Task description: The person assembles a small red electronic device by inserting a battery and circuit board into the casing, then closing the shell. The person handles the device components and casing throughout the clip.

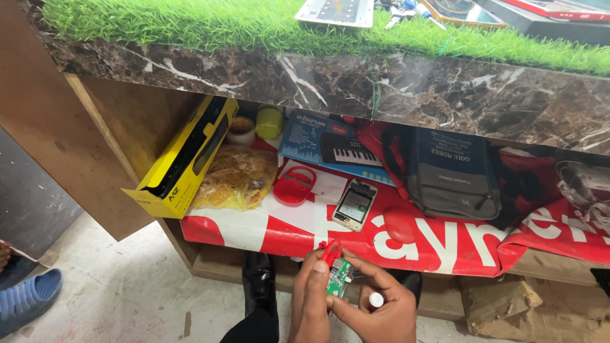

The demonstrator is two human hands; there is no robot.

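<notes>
Both hands pinched shut on small green circuit board [339,277]: left hand [309,298] at 9 o'clock, right hand [375,308] at 4. Likely light, stiff, fragile; grip edges. Red wire loop [330,251] at 12.

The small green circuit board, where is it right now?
In the head view it sits low and centre, pinched between the left hand and right hand: the green circuit board, just below the shelf's red banner.
</notes>
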